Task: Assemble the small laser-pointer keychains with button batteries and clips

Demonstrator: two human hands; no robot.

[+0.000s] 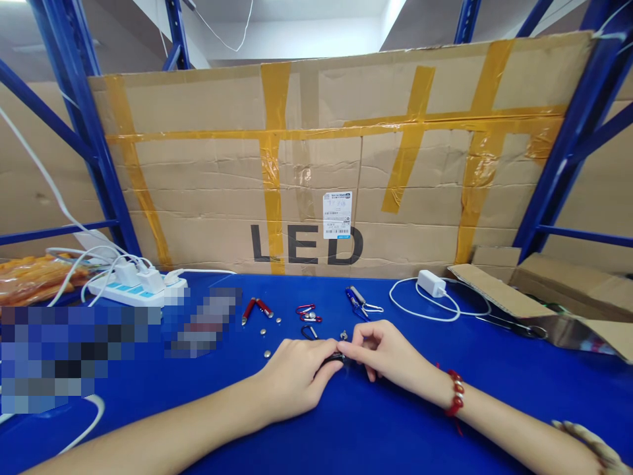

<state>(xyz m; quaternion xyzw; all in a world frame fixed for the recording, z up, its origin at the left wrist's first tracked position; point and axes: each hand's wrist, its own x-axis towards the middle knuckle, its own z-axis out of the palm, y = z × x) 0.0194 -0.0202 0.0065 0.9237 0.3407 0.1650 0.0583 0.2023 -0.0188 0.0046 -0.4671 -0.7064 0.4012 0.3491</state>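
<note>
My left hand [297,377] is closed around a small black item [335,357] between thumb and fingers, low in the middle of the blue table. Its shape is mostly hidden by the fingers. From the right, my right hand [383,349] touches the near end of that item with its index finger and thumb close together; whether it grips anything there is unclear. Just beyond the hands lie a black carabiner [310,332], red carabiners [305,308] and a small metal piece [344,335]. Several round silver pieces [263,332] are scattered to the left.
Red cylinders [256,308] and blue and silver ones [355,298] lie farther back. A white charger [431,283] with a looped cable is at the back right, near scissors [524,328] and an open carton [568,284]. A power strip [138,287] stands at the left.
</note>
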